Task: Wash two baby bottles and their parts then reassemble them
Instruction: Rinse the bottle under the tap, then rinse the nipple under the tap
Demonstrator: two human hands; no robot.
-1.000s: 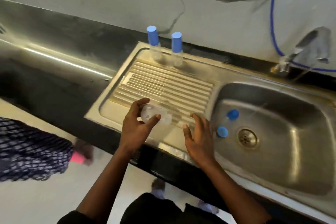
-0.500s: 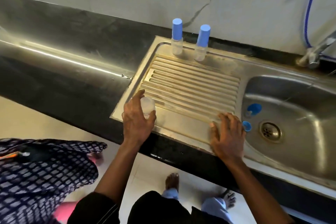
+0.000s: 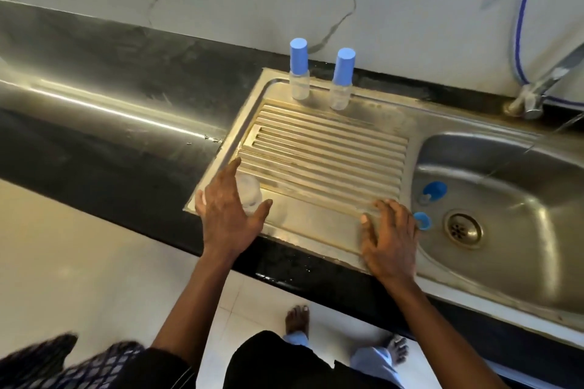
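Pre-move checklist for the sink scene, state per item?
1. Clear bottle body set on the drainboard: ok.
2. Left hand grip on it: cannot tell; fingers spread over it.
3. Right hand flat on the drainboard's front: ok.
4. Blue parts out of the basin: not ok; both lie beside the drain.
5. Capped bottles standing at the back: ok.
6. Tap off: cannot tell.

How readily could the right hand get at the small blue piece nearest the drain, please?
Probably yes: the right hand lies flat and empty on the drainboard edge, right beside the basin, and nothing stands between it and the blue piece.
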